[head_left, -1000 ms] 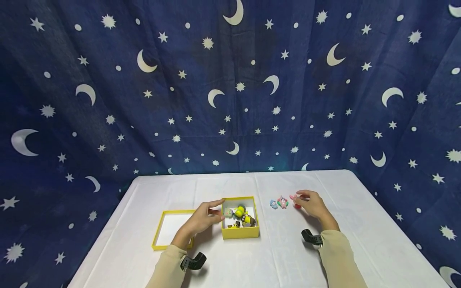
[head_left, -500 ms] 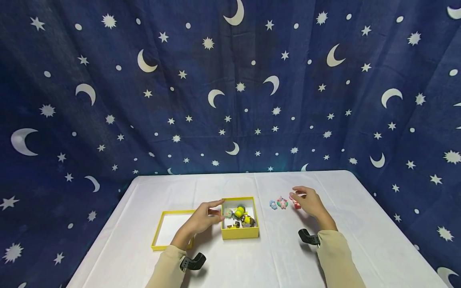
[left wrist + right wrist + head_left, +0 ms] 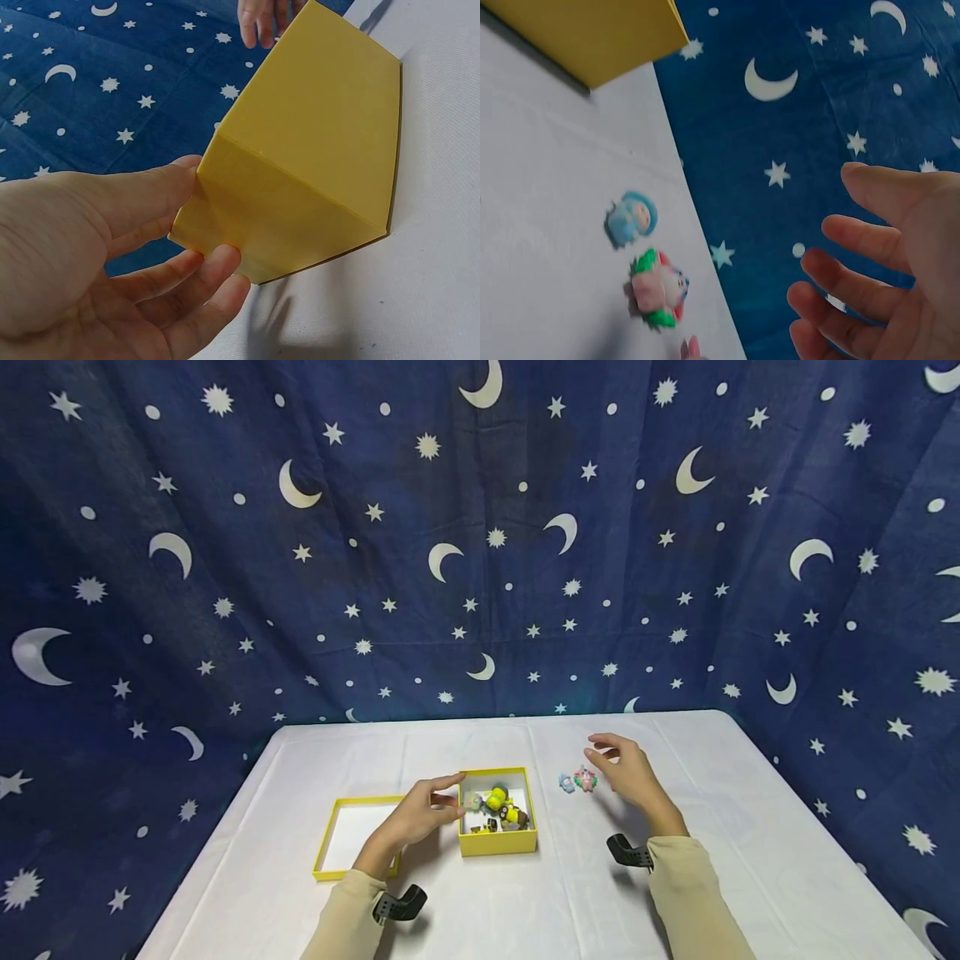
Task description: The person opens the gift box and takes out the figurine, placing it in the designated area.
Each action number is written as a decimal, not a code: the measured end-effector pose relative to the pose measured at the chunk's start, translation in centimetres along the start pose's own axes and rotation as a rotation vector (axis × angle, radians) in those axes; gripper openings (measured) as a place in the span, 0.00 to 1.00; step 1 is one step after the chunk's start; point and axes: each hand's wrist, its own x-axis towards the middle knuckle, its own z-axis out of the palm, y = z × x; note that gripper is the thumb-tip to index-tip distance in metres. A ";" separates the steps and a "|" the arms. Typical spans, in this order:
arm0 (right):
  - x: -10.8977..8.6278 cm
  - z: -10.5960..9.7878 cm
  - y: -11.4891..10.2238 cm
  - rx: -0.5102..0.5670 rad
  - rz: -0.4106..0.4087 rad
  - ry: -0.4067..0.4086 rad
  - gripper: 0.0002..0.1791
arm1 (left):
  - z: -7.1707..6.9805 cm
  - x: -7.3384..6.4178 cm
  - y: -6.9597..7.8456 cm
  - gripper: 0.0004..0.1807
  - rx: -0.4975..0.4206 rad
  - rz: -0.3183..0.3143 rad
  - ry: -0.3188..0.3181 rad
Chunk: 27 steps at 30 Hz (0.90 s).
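My left hand [image 3: 422, 817] holds the left wall of a yellow open-topped box [image 3: 498, 843]. In the left wrist view, the thumb and one finger reach over the rim while other fingertips touch the outer wall. Inside are several small toy figures [image 3: 498, 798], yellow, black and pale. My right hand [image 3: 632, 775] hovers with loosely bent fingers and nothing in them, just right of a light-blue figurine [image 3: 632, 218] and a pink figurine [image 3: 658, 289] with green and red around it. A third, pink-red figurine [image 3: 693, 349] shows only its ears at the right wrist view's bottom edge.
A shallow yellow-edged lid [image 3: 356, 837] with a white inside lies left of the box, partly behind my left forearm. A white cloth covers the table [image 3: 517, 914]. Behind it hangs a dark blue curtain [image 3: 405, 577] with moons and stars.
My right hand has come away from the pink-red figurine, moving left and up, and now hides most of it. The left hand stays at the box.
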 end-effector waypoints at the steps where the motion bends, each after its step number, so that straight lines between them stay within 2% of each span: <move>1: 0.0 0.2 -0.2 -0.004 -0.016 0.006 0.20 | 0.0 0.0 0.0 0.31 0.005 0.003 0.002; 4: 0.1 0.8 -1.0 -0.009 -0.060 0.009 0.20 | -0.1 0.1 0.0 0.32 0.005 0.001 0.003; 13: -0.2 2.7 -3.4 0.007 -0.029 -0.092 0.20 | -0.1 0.3 0.0 0.32 -0.025 0.000 0.005; 27: -1.2 6.2 -5.4 0.027 -0.086 -0.200 0.17 | 0.2 0.1 0.1 0.32 -0.047 0.006 0.004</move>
